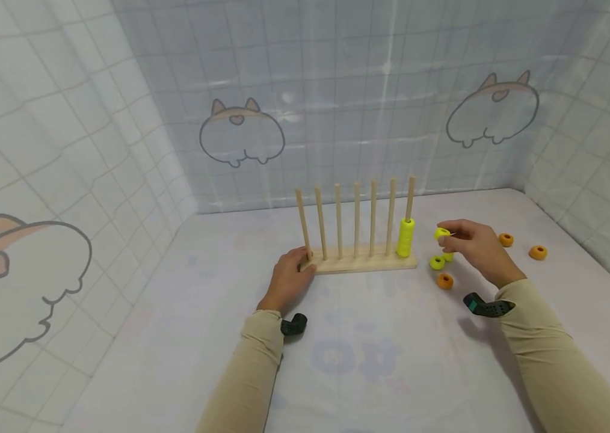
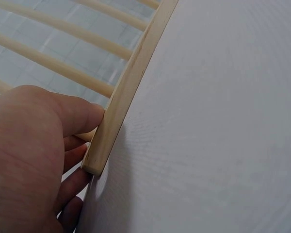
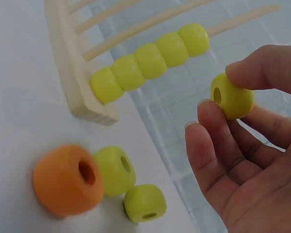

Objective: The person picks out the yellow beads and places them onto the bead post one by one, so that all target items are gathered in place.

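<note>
Gripping the left end of the wooden rack (image 1: 361, 264), the left hand (image 1: 287, 279) sets its thumb on the base's front edge, fingers curled behind; presumably this steadies the rack on the desk (image 1: 202, 361). The right hand (image 1: 475, 246), right of centre in the head view, pinches one yellow bead (image 3: 235, 97) between thumb and fingers, the outer fingers loosely bent. Side contact leaves the bore uncovered, probably the reason for this hold. Bead position: raised off the desk, just right of the rightmost peg (image 1: 410, 195), not touching it.

Appearance: bead smooth, rounded, bright yellow, dark round hole. Rack pale, seven pegs in a row; the rightmost carries five stacked yellow beads (image 3: 150, 60), its tip exposed; the other six are bare. Loose at right of frame: two yellow beads (image 1: 437, 263), three orange beads (image 1: 444, 281), likely kept within the right hand's reach.
</note>
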Tool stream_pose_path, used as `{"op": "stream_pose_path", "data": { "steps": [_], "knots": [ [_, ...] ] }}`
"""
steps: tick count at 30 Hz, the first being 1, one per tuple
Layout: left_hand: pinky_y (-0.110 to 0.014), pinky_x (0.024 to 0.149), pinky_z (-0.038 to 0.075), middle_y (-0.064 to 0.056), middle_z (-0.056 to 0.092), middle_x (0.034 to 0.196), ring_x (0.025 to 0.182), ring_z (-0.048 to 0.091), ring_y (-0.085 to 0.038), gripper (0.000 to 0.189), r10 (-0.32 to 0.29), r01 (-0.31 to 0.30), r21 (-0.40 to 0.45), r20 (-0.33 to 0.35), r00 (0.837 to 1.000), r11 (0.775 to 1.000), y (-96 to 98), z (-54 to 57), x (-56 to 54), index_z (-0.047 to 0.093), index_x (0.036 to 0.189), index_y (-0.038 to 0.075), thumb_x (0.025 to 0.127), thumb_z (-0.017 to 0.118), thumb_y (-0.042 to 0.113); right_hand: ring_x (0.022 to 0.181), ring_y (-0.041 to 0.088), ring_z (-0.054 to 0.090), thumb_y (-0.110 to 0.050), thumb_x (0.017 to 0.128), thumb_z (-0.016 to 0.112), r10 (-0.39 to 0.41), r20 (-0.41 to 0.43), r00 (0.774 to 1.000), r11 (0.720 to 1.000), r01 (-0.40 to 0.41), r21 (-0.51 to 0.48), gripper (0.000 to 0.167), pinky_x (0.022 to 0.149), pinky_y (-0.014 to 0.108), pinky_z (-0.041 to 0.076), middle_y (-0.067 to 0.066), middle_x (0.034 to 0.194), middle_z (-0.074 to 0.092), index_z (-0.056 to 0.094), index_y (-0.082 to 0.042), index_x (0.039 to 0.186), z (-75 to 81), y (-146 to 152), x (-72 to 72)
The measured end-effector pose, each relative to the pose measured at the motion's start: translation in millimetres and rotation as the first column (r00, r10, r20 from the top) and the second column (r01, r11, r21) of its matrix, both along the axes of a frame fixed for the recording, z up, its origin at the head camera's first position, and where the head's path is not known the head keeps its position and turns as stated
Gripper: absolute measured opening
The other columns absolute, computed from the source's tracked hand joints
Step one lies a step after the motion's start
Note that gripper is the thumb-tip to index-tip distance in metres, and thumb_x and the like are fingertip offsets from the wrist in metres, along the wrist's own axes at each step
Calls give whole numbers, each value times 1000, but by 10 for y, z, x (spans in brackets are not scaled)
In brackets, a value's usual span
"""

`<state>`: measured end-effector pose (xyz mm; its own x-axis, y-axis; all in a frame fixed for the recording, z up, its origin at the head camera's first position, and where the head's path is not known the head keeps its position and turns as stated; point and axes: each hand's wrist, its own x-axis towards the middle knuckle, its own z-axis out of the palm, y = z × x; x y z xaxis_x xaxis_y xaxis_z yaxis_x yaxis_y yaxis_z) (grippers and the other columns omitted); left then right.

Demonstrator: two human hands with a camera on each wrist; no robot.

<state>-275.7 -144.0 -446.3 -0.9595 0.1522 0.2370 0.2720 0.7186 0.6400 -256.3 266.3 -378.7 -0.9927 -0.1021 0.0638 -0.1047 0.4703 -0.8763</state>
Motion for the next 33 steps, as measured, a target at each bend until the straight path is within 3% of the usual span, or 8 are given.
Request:
{"op": "stream_pose_path", "data": {
  "steps": [6,13,25,33],
  "knots": [
    [-48,111,35,-10,53,146,133,47,-32,46,-8,8,-4,-6,1000,1000,14,1,-12,61,137,3,96,63,24,103,30,64,-34,99,63,13,-17,1000,1000,-13,-5,53,101,55,45,17,127,60,52,-6,143,-9,-16,-41],
    [-48,112,35,-10,52,146,134,46,-32,46,-14,14,9,-5,1000,1000,22,23,3,60,137,3,96,63,24,102,26,65,-34,99,63,5,-34,999,1000,-5,-6,54,103,60,41,19,128,60,53,-5,143,61,-5,-39],
    [-44,114,33,-7,48,150,139,41,-29,49,-1,1,2,37,999,1000,5,2,7,56,143,6,99,62,28,107,31,61,-35,98,64,8,-2,1000,1000,-8,10,56,103,60,40,18,131,59,52,-6,144,120,-86,-52],
    [-45,115,31,-6,48,151,139,40,-29,49,3,-3,0,37,999,1000,-7,-11,6,57,142,5,99,62,28,110,36,60,-35,99,63,11,0,1000,999,-11,-33,56,106,61,38,18,132,57,50,-6,145,172,-139,-44]
  ]
}}
